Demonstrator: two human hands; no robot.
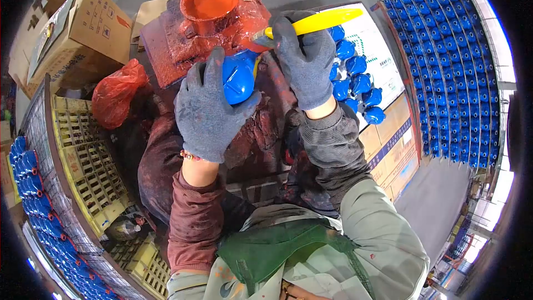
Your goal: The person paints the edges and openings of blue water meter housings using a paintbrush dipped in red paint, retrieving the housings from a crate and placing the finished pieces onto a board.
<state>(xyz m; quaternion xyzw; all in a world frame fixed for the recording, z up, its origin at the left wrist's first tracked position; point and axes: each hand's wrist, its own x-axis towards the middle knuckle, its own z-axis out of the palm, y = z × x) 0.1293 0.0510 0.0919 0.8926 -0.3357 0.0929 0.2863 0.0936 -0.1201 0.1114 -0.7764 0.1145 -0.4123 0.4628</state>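
A: What is nearest to the camera?

B: It is the green apron, worn over a light grey garment. Both forearms reach forward from there, the left one in a reddish-brown sleeve, the right one in a dark ribbed sleeve.

A: And what do the hands hold?

B: Both wear grey gloves. The grip of the left hand is clamped on a rounded blue housing, with the fingers along one side and the thumb at the lower end. The grip of the right hand is closed around a paintbrush with a yellow handle.

A: Where exactly is this housing?

B: It is in the air between the two hands, in front of the red-stained worktop. The bristles are at its upper end, where red colour is seen; whether they touch it, I cannot tell.

A: What stands around?

B: On the worktop there is a pot of red paint, its outside also coated with red. To the right, a group of blue housings sits on a white panel above cardboard boxes, and beyond it a rack carries many rows of similar blue pieces. To the left I see a red plastic bag, a yellow crate and a large carton.
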